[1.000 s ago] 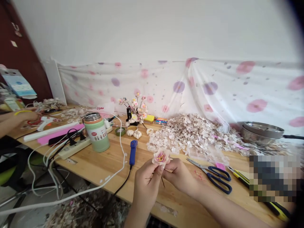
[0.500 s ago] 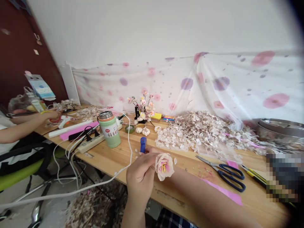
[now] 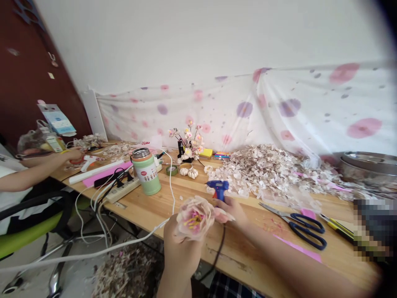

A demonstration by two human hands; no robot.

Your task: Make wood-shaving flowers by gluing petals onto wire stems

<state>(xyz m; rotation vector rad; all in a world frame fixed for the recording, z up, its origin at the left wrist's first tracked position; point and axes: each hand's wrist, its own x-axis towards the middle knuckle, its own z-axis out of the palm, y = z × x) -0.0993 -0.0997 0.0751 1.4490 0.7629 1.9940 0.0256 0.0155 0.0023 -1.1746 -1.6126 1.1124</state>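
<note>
In the head view my left hand (image 3: 181, 250) is closed below a handmade flower (image 3: 196, 218) with pale pink petals and a yellow and magenta centre. The bloom faces up towards me and hides part of my fingers; its stem is out of sight. To the right, my right hand (image 3: 235, 210) is wrapped round the handle of a blue glue gun (image 3: 220, 187). The nozzle points left above the table, apart from the flower. Between bloom and right hand is a pale pink petal-like piece (image 3: 223, 216); I cannot tell what supports it.
A green thermos (image 3: 150, 178) and a power strip (image 3: 124, 190) with cords stand left. Loose petals (image 3: 266, 165) are heaped behind. Scissors (image 3: 297, 223) lie right, with a metal bowl (image 3: 369, 167) beyond. A white cable (image 3: 124, 244) crosses the foreground. Another person's hand (image 3: 74, 155) is far left.
The glue gun has come from behind my left hand to the right and turned sideways on. The flower has moved slightly left, looks bigger and tilts more upwards.
</note>
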